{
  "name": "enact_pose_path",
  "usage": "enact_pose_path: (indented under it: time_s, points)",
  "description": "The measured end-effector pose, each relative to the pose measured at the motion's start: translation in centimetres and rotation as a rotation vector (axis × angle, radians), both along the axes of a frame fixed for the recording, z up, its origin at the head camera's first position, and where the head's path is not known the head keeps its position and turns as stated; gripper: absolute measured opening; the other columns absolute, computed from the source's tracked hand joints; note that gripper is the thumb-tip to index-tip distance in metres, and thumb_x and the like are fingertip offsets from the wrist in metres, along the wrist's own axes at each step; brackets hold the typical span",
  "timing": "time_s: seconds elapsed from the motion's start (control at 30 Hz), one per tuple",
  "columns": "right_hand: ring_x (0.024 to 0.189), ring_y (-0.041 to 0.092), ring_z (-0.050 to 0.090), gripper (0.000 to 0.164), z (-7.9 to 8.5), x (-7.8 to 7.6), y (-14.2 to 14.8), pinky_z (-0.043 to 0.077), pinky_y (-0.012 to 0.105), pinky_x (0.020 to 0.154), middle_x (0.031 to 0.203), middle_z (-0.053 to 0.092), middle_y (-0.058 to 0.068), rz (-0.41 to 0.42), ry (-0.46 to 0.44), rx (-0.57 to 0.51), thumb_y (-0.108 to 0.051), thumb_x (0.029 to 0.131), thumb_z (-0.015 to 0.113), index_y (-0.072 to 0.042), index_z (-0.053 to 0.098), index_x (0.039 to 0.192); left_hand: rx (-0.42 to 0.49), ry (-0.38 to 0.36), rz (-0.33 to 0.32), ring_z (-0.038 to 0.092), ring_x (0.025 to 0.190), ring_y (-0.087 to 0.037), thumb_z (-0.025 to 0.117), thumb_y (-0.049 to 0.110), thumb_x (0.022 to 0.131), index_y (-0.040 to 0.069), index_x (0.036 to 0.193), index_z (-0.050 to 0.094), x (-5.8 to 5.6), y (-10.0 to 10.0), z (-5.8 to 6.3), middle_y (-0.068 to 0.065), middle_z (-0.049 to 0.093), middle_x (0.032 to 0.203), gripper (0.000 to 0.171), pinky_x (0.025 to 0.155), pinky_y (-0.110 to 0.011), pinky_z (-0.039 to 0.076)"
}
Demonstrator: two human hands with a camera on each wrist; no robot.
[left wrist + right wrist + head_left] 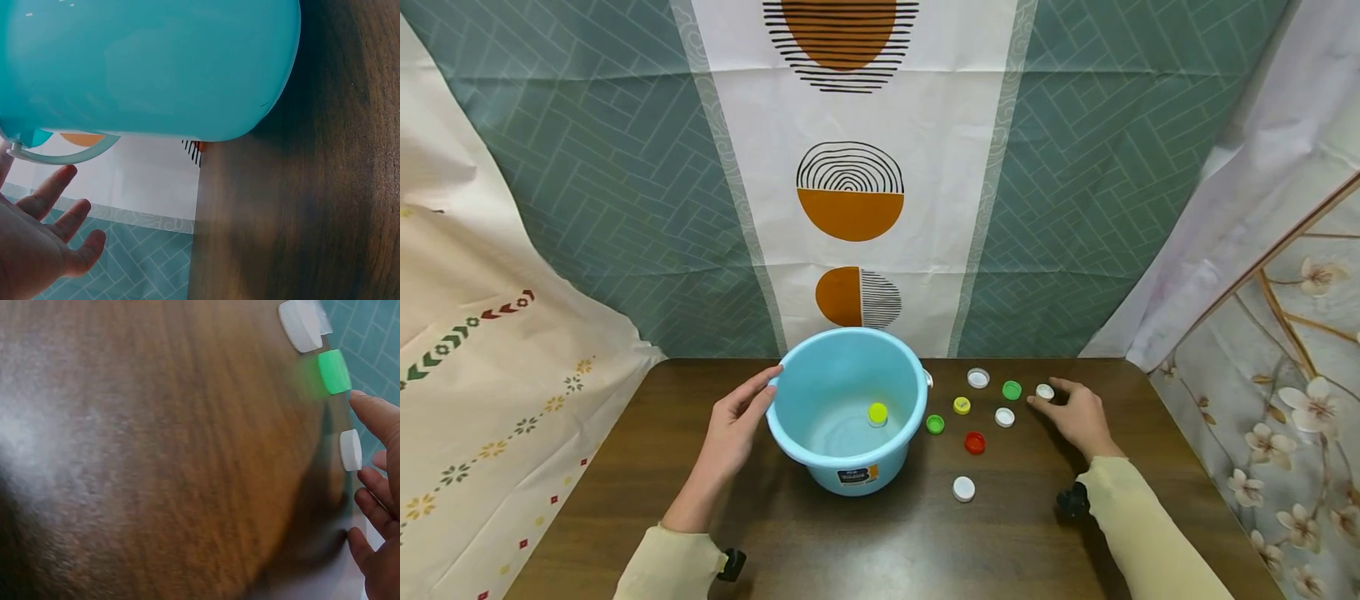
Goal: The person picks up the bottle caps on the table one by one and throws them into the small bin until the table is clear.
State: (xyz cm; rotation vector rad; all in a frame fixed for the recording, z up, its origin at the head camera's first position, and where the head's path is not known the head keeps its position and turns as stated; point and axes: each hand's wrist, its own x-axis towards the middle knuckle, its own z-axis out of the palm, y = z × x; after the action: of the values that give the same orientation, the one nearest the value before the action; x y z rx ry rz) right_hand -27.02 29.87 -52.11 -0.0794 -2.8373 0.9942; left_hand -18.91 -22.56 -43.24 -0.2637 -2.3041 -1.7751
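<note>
A light blue bucket [857, 471] stands upright on the brown table, with a yellow bottle cap [877, 413] on its bottom. My left hand [733, 421] pinches the left side of the rim with thumb and forefinger; the other fingers spread beside the bucket handle [69, 153] in the left wrist view. Over at the right, thumb and fingers of my right hand [1078, 417] are parted around a small white bottle cap [1044, 392]. The right wrist view shows that white cap [351, 450] on the table, with a gap to the thumb. A green cap [1011, 390] lies just left of it.
Between bucket and right hand lie more caps: red [975, 442], yellow [962, 406], green [935, 424], and white ones [1004, 417], one of them nearer the front [963, 489]. A patterned curtain [880, 250] hangs behind the table's back edge.
</note>
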Motion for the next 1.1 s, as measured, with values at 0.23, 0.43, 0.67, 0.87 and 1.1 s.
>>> enact_pose_path:
  time_s: [0.23,0.43,0.67,0.87,1.1]
  points:
    - [0.12,0.045,0.046,0.069,-0.52,-0.01,-0.02,0.035,0.058,0.098,0.129,0.055,0.024,0.005,0.025,0.032,-0.047,0.081,0.068,0.001,0.055,0.128,-0.014,0.01,-0.015,0.058,0.113,-0.014,0.052,0.03,0.096,0.021,0.131,0.055,-0.11,0.08,0.11,-0.005,0.056,0.133,0.036,0.086,-0.017,0.049]
    - [0.108,0.039,0.055,0.054,-0.38,0.27,0.11,0.041,0.054,0.091,0.116,0.063,0.02,0.019,0.056,0.061,-0.034,0.081,0.072,0.001,0.06,0.121,-0.016,-0.004,-0.016,0.057,0.115,-0.018,0.052,0.032,0.096,0.022,0.132,0.055,-0.07,0.19,0.06,-0.003,0.056,0.133,0.037,0.086,-0.017,0.049]
    - [0.088,0.027,0.06,0.038,-0.25,0.51,-0.17,0.046,0.045,0.077,0.096,0.068,0.013,0.002,0.077,0.063,-0.029,0.08,0.074,-0.004,0.066,0.107,-0.013,0.001,-0.013,0.057,0.115,-0.02,0.052,0.031,0.096,0.019,0.132,0.055,0.07,0.3,0.04,-0.005,0.056,0.134,0.038,0.085,-0.017,0.049]
    - [0.085,0.025,0.06,0.04,-0.28,0.45,-0.2,0.047,0.043,0.074,0.094,0.067,0.013,-0.014,0.059,0.073,-0.03,0.079,0.075,-0.002,0.065,0.106,-0.009,-0.001,-0.01,0.056,0.116,-0.021,0.052,0.029,0.096,0.019,0.132,0.054,0.23,0.35,0.18,-0.006,0.055,0.134,0.037,0.085,-0.016,0.049]
    - [0.087,0.028,0.061,0.045,-0.39,0.49,-0.07,0.047,0.046,0.076,0.095,0.068,0.014,-0.031,0.051,0.076,-0.036,0.077,0.075,-0.001,0.067,0.105,-0.012,0.004,-0.002,0.057,0.114,-0.016,0.052,0.029,0.096,0.02,0.132,0.055,0.2,0.15,0.19,-0.005,0.056,0.133,0.037,0.085,-0.017,0.049]
